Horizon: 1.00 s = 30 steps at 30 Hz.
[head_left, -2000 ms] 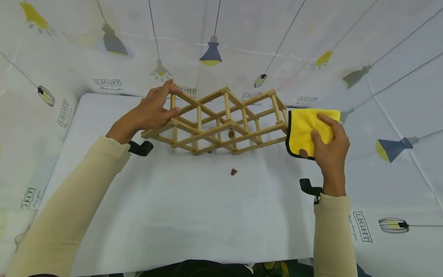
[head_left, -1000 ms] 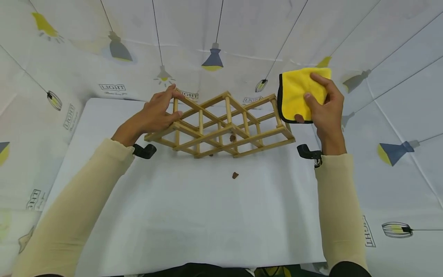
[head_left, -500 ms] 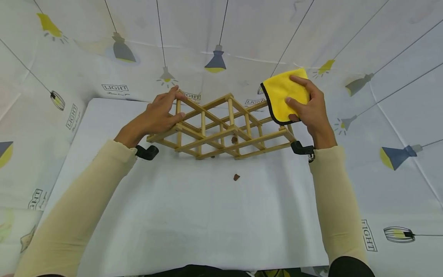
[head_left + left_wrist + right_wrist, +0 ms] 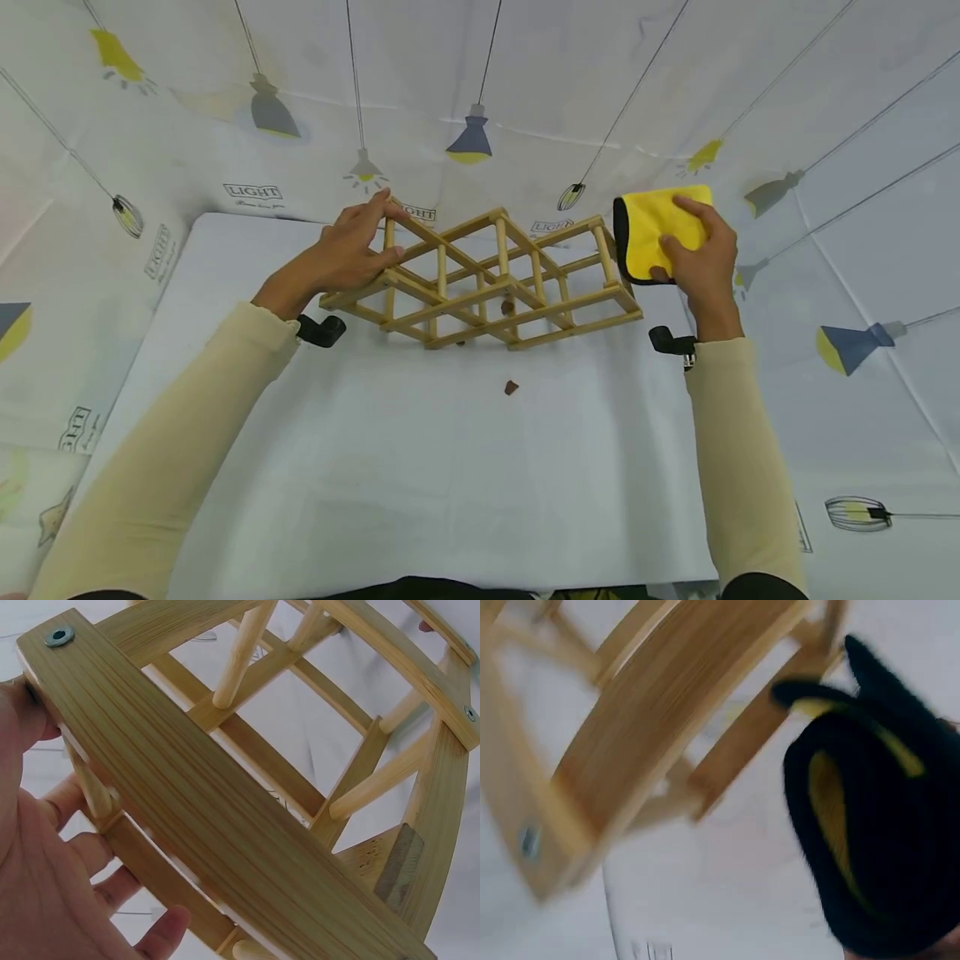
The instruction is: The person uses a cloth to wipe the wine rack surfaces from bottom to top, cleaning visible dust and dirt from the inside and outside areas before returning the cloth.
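A wooden wine rack (image 4: 507, 285) of crossed slats and round dowels stands at the back of the white table. My left hand (image 4: 330, 257) grips its left end; in the left wrist view, fingers (image 4: 96, 851) reach behind the wide end slat (image 4: 210, 780). At the opposite end, my right hand (image 4: 705, 262) pinches a folded yellow cloth (image 4: 652, 229) with a black border. The cloth hangs against or just beside the rack's right end; the head view cannot settle contact. In the right wrist view the cloth's dark folded side (image 4: 900, 825) appears apart from the blurred slat (image 4: 667, 690).
A small brown piece (image 4: 512, 387) lies on the table (image 4: 450, 483) in front of the rack. Another brown piece (image 4: 507, 307) shows through the slats, and a third (image 4: 461, 342) peeks out beneath. A lamp-printed sheet (image 4: 420, 75) rises behind the table.
My right hand lifted the cloth from beside the rack's right end, swung it left over that corner, then brought it back right and lower. The left hand keeps its grip.
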Available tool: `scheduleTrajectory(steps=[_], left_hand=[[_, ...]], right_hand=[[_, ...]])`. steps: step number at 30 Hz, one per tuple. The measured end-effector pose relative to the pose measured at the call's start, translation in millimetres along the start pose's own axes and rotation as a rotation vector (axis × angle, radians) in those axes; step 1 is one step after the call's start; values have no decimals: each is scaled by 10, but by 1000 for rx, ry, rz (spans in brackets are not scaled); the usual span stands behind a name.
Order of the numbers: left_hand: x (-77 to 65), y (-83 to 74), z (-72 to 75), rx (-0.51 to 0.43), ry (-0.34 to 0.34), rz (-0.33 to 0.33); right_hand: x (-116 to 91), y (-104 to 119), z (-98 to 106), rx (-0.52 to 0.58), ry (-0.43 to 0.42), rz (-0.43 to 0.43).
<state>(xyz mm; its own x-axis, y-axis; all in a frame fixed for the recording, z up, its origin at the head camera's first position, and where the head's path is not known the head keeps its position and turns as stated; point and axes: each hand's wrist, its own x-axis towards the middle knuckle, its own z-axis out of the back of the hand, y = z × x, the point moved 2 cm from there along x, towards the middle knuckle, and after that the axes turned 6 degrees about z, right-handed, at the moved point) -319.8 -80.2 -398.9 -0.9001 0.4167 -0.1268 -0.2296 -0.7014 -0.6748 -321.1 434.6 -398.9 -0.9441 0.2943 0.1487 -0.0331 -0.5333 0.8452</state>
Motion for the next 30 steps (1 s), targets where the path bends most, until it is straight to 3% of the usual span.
scheduleTrajectory(steps=[2,4,5,7,9,12,13,16,18,21,24,30], left_hand=[[-12,1,12,2,-3,9],[-23,4,23,-5,-7,15],[-27,6,25,-9,-8,16],[-25,2,20,-18,-9,10],[-11,-3,5,-23,-10,-3],[13,10,-30,-29,-19,-24],[15,21,-42,-33,-26,-32],[-12,74,-62,-57,-75,-42],[-49,117,-67,-78,-112,-49],[-101,155,-63,-108,-136,-58],[-121,152,-50,-111,-118,-75],[-98,112,-58,77,-63,-84]], right_hand=[[-15,103,-6,284,-20,23],[-3,166,-63,430,28,46],[3,166,-99,454,64,36],[5,98,-170,372,129,-5],[-10,-38,-210,204,157,-63],[-61,-270,-183,23,109,-167],[-82,-331,-152,15,67,-192],[-147,-438,-31,87,-54,-213],[-203,-462,56,172,-92,-212],[-297,-469,163,322,-83,-224],[-391,-467,206,439,-51,-237],[-490,-412,191,481,-79,-133]])
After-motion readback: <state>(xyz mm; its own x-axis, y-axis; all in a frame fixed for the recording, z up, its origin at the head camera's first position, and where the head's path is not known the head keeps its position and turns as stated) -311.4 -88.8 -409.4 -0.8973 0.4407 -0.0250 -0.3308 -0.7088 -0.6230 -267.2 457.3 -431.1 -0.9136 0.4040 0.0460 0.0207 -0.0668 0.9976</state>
